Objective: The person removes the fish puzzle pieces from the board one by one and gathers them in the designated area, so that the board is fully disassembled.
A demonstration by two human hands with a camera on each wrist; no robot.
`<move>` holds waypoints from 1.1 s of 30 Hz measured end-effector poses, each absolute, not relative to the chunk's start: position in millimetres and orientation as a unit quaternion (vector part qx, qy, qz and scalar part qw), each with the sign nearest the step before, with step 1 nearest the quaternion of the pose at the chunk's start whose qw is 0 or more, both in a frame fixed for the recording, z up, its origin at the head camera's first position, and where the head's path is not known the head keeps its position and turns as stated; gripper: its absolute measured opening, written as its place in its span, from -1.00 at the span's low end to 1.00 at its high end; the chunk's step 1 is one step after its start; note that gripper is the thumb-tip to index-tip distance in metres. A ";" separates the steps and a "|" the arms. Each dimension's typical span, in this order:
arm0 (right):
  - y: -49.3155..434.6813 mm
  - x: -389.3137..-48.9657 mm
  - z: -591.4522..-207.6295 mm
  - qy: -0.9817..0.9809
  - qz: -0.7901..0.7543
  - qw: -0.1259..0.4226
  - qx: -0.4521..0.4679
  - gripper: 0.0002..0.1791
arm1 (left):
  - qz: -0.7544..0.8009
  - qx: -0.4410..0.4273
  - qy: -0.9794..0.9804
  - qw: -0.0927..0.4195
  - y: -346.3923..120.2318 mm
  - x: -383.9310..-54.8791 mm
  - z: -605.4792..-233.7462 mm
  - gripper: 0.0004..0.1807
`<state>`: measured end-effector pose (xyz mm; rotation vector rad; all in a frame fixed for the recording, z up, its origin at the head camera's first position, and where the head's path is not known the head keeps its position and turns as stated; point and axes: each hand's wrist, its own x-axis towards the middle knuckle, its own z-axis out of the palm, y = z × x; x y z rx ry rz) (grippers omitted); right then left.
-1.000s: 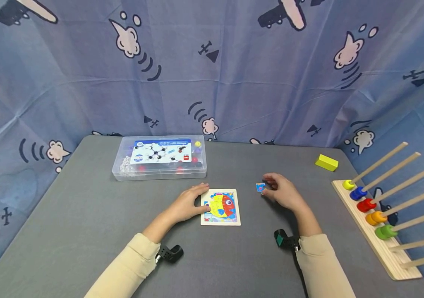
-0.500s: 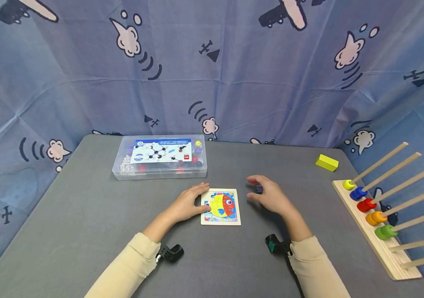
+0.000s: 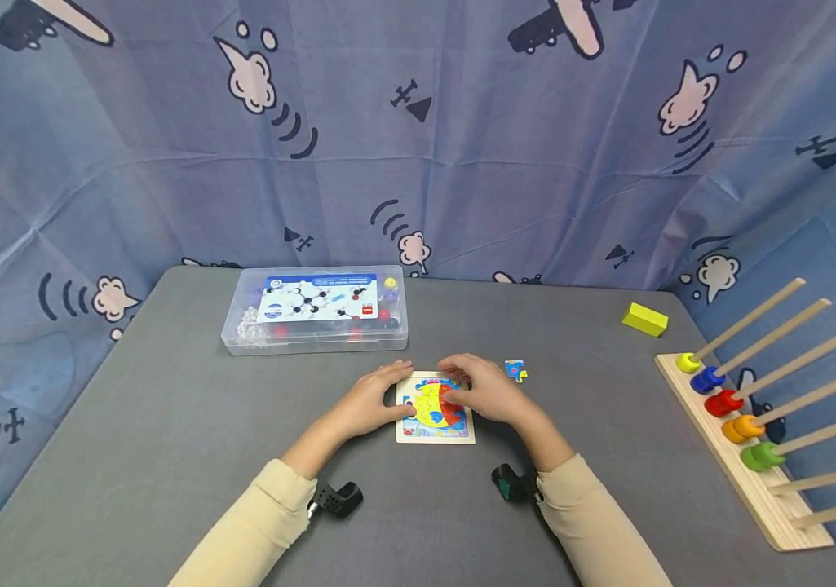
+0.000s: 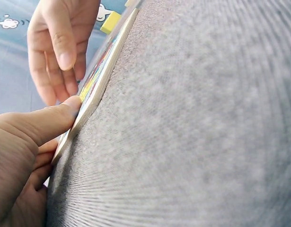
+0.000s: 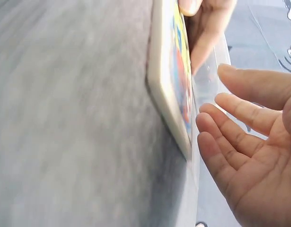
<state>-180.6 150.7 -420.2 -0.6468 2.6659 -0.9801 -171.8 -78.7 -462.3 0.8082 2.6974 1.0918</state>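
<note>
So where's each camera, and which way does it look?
Head: on the person's head, facing forward and down at the square wood-framed fish puzzle; left hand, right hand and cream cloth sleeves show.
Left wrist: on that wrist, low over the gray table, facing the puzzle; both hands show.
Right wrist: on that wrist, facing the puzzle from the other side; right hand and part of the left hand show.
Both wrist views share the puzzle and hands.

Illegibly small print (image 3: 337,280) on the label (image 3: 317,301) of the plastic box (image 3: 307,346)
</note>
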 end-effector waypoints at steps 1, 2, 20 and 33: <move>148.0 -181.5 -420.0 0.908 -0.334 0.119 -0.223 -0.52 | 0.361 0.268 0.891 0.061 -78.8 -172.0 -462.4 -0.28; 145.5 -182.3 -419.8 0.907 -0.333 0.124 -0.225 -0.53 | 0.361 0.269 0.891 0.061 -78.7 -172.1 -462.4 -0.28; 130.5 -202.5 -420.2 0.908 -0.265 0.175 -0.273 -0.71 | 0.368 0.265 0.889 0.061 -79.0 -171.8 -461.8 -0.29; 127.1 -205.4 -419.4 0.908 -0.254 0.201 -0.266 -0.70 | 0.372 0.263 0.888 0.066 -79.9 -172.7 -464.4 -0.28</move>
